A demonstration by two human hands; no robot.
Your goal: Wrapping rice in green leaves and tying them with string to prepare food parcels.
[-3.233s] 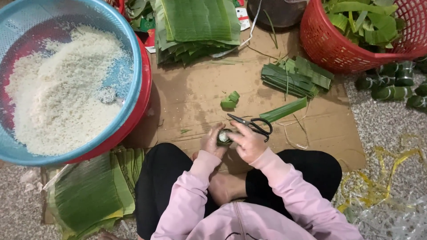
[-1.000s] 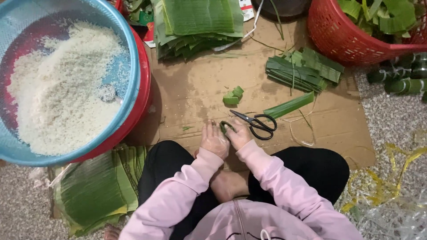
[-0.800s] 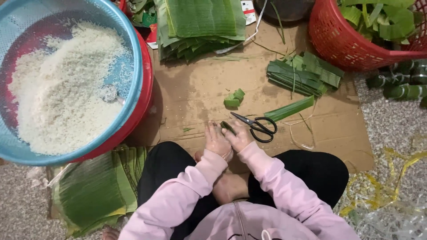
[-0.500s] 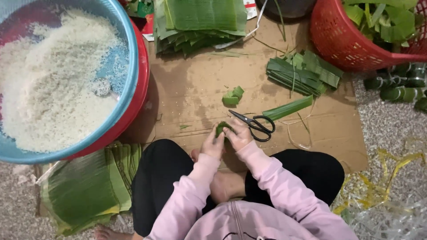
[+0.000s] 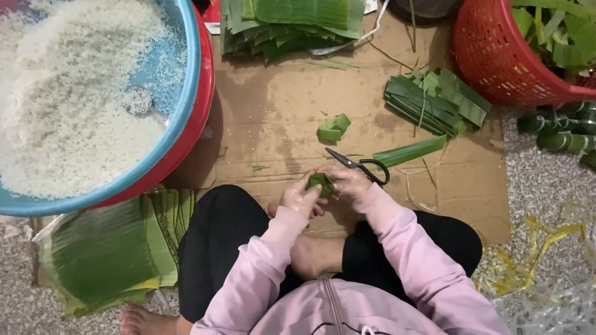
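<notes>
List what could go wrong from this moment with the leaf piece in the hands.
The small folded green leaf piece is pinched between the left hand and right hand; it might spring open. The black-handled scissors lie open right beside the right hand, so a careless reach may meet a blade. Loose green leaf scraps nearby could get mixed in.

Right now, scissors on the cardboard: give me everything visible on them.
The scissors lie flat on the brown cardboard sheet, just beyond the right hand. Dark blades, shut or nearly so, point up and left; the black loop handles sit at the lower right, close to that hand's knuckles, contact unclear. One loop overlaps the near end of a long green leaf strip. The metal looks dark and dull. Neither hand grips them.
</notes>
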